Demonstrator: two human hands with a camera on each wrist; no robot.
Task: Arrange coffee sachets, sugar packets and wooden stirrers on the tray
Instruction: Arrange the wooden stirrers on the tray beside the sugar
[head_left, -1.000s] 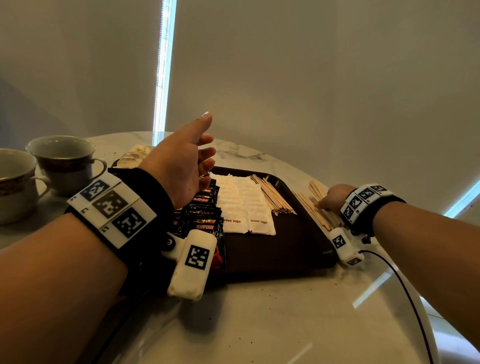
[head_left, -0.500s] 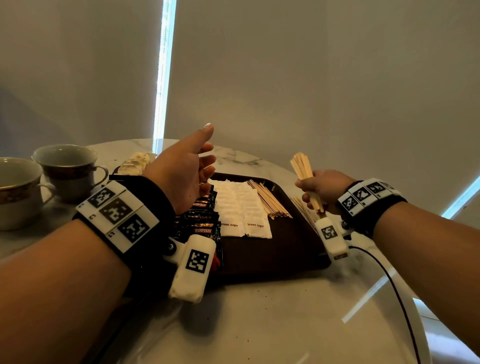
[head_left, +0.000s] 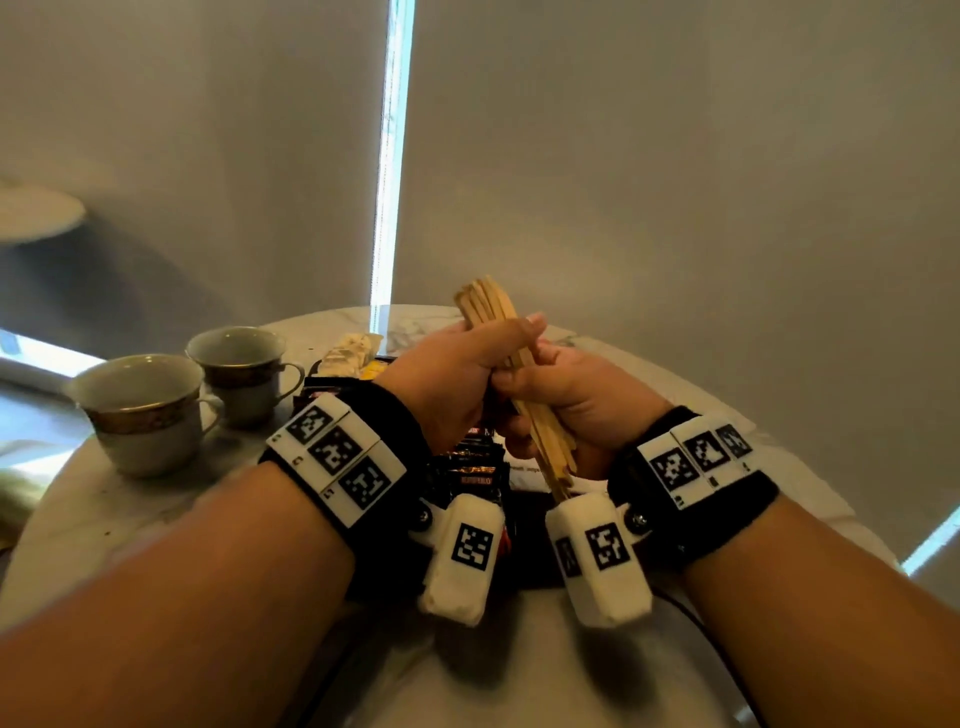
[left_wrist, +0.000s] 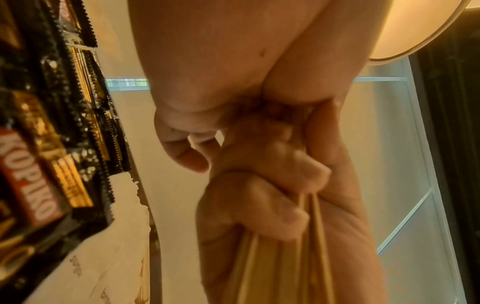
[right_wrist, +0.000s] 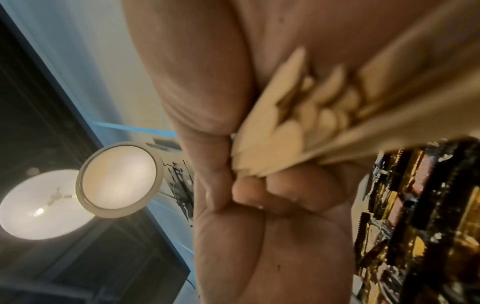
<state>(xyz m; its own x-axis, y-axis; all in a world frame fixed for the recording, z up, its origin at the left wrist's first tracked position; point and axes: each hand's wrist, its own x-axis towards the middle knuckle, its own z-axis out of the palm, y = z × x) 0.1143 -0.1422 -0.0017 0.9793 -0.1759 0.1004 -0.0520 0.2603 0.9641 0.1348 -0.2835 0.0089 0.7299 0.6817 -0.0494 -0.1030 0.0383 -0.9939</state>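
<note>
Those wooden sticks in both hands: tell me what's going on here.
A person is setting up a coffee tray. Both the left hand and the right hand grip one bundle of wooden stirrers, held roughly upright above the tray. Coffee sachets and sugar packets already lie below the hands. Two cups stand on the table to the left.

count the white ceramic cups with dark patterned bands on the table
2, both on the marble table's left side: the nearer cup in front, the farther cup just behind it to the right. More may be out of frame.
</note>
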